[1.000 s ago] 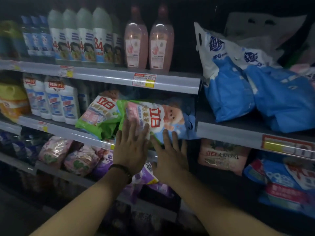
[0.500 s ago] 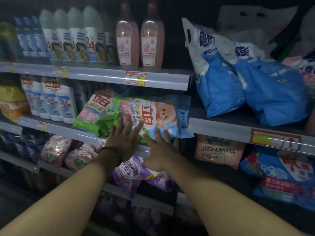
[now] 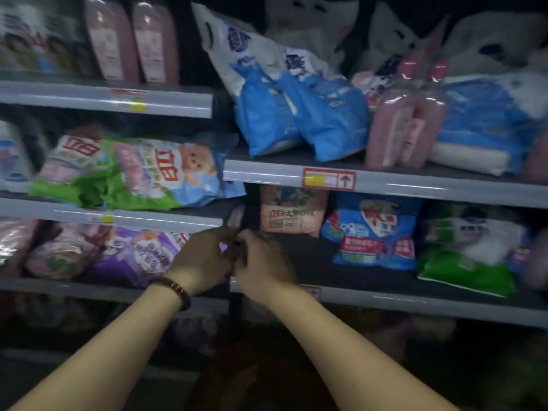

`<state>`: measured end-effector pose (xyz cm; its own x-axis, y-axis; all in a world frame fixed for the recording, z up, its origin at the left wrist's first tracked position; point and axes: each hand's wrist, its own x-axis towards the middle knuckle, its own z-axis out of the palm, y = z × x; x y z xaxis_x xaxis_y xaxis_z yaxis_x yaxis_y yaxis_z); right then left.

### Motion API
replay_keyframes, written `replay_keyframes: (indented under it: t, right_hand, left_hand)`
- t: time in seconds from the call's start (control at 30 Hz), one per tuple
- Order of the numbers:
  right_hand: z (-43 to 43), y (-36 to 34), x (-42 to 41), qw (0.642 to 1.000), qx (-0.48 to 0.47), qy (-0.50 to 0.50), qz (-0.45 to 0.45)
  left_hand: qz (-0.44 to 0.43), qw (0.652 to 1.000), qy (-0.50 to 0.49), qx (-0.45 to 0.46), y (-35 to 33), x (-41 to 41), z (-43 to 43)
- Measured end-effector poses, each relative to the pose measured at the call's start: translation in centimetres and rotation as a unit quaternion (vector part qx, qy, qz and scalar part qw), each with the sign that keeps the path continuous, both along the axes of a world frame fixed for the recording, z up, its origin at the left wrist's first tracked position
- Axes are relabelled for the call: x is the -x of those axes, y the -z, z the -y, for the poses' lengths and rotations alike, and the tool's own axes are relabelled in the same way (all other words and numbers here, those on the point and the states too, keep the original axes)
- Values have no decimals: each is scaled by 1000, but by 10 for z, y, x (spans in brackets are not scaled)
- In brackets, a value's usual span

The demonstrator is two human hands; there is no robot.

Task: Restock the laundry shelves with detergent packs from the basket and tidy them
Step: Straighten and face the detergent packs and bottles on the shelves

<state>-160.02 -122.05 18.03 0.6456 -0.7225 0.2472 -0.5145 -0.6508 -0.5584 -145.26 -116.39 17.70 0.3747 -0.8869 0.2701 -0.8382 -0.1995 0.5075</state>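
detergent pack with the bear print lies on the middle left shelf, long axis along the shelf edge, printed face outward, blue end pointing right. half a second ago both hands pressed flat on it; now they are off it and lower, beside the purple pack. left hand and right hand meet with fingers curled; blur hides whether they hold anything.

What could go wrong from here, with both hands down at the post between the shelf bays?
The green-and-blue bear-printed detergent pack lies at its shelf's front edge, just above the left hand and right hand; a bump could pull it off. The tall blue-and-white bags stand tilted on the upper right shelf and might slump. Blur hides what, if anything, the hands grip.
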Motion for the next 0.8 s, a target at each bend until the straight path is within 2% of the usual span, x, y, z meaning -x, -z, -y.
replay_keyframes:
  t: [0.23, 0.33, 0.53, 0.63, 0.8]
  right_hand:
    - [44, 40, 137, 986, -89, 136, 22]
    - [60, 59, 189, 979, -91, 182, 32]
    - [93, 81, 274, 963, -109, 245, 15]
    - [114, 89, 302, 960, -104, 260, -7]
    - [152, 96, 332, 952, -103, 287, -33]
  left_hand:
    - [25, 996, 75, -47, 36, 95, 33]
    - [-12, 991, 116, -68, 49, 134, 49]
    - [3, 982, 173, -76, 79, 192, 94]
    - [-7, 981, 161, -105, 89, 208, 128]
    - [113, 960, 135, -217, 115, 219, 186]
